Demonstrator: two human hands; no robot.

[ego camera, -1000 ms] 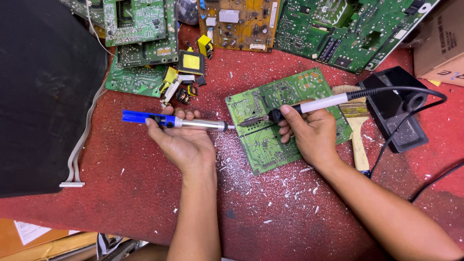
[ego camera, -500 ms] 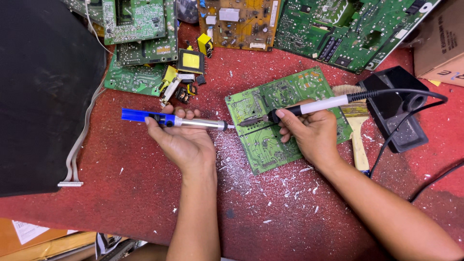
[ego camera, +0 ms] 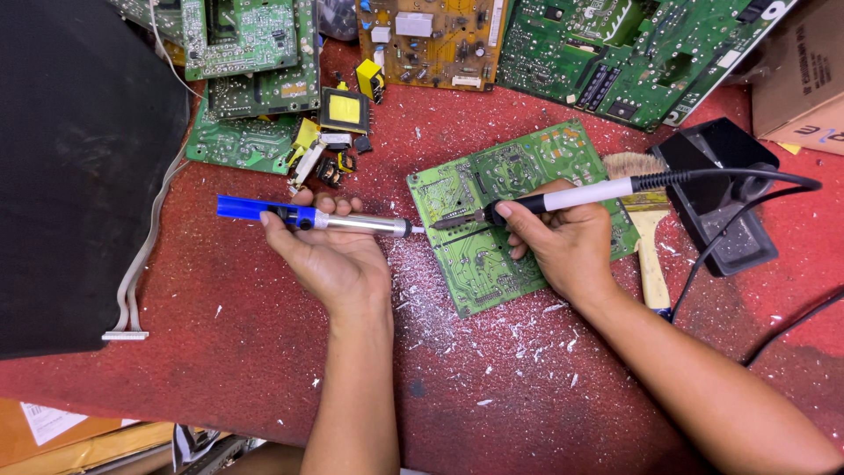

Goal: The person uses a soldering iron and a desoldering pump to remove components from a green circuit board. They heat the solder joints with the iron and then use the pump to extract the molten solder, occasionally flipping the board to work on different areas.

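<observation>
Red work surface point(ego camera: 264, 387), flecked with pale solder scraps, with the green circuit board point(ego camera: 492, 255) near its middle as the reference for all positions below.

Large black casing point(ego camera: 79, 167): well to the left of the board, filling the left edge of the view; a flat grey ribbon cable point(ego camera: 132, 290) hangs along its right side.

Heap of loose circuit boards point(ego camera: 633, 62): beyond the board along the far edge, green ones on either side of an orange-brown one point(ego camera: 431, 40).

Cardboard box point(ego camera: 804, 79): far right of the board, at the upper corner.

Black soldering stand point(ego camera: 725, 198): to the right of the board, well apart from it.

Green circuit board: lies flat and tilted on the red surface, between the two hands, solder side up.

Right hand point(ego camera: 563, 251): rests on the right half of the board, fingers closed round the soldering iron point(ego camera: 571, 195); the iron's tip touches the board near its left edge, and its black cord runs off to the right.

Left hand point(ego camera: 330, 259): just left of the board, off its edge, fingers wrapped round the blue and silver desoldering pump point(ego camera: 308, 216), held level with its nozzle just beside the iron's tip.

Paintbrush point(ego camera: 649, 237): at the board's right edge, bristles away from the person, handle partly behind the right wrist.

Yellow and black transformer parts point(ego camera: 338, 123): up and to the left of the board, scattered loose.
</observation>
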